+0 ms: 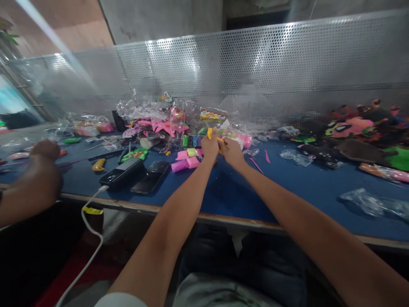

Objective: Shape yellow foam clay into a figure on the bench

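Note:
My left hand (209,148) and my right hand (231,152) meet above the blue table. Both are closed on one piece of yellow modelling clay (210,133), which shows at the fingertips and between the hands; the rest of it is hidden by my fingers. Just left of my left hand lie pink and purple clay packets (182,165) and a yellow-green packet (192,152). Behind the hands are a yellow-labelled clear bag (212,115) and small green and blue packets (190,141). Pink plastic modelling tools (256,166) rest to the right of my right hand.
A phone (151,178) and a black power bank (126,172) with a white cable (101,238) sit at the front left. Another person's blurred arm (38,183) reaches in from the left. Clay figures (351,128) are heaped at the right; a perforated metal panel (198,68) stands behind.

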### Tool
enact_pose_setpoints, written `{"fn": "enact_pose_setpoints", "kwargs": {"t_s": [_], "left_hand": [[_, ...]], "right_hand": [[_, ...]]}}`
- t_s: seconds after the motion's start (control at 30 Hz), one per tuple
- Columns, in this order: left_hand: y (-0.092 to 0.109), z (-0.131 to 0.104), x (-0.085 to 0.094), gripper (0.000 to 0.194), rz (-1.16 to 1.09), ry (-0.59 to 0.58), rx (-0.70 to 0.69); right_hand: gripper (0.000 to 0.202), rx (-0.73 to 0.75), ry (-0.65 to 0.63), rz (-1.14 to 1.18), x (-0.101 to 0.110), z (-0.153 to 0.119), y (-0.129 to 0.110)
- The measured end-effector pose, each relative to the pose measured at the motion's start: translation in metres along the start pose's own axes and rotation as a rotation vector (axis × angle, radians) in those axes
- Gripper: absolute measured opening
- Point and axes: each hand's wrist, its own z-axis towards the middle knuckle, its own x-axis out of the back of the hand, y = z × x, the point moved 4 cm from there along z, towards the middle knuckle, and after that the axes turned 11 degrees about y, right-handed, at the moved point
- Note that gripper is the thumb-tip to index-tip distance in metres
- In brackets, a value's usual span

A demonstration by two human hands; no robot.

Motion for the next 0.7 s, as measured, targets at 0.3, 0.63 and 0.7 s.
{"fn": "enact_pose_setpoints", "kwargs": {"t_s": [0.3,0.63,0.7], "left_hand": [[0.014,-0.014,-0.003,0.046,-0.049,-0.114,0.058],[0.014,-0.009,0.003,0.045,-0.102,-0.019,0.009],[0.017,-0.011,0.005,0.045,-0.141,-0.031,0.014]], "right_hand": [[0.034,-0.452,0.073,0.512,0.008,-0.012,-0.001],[0.037,-0.353,0.105,0.354,0.020,-0.004,-0.004],[0.041,-0.247,0.067,0.309,0.022,-0.004,-0.005]]}}
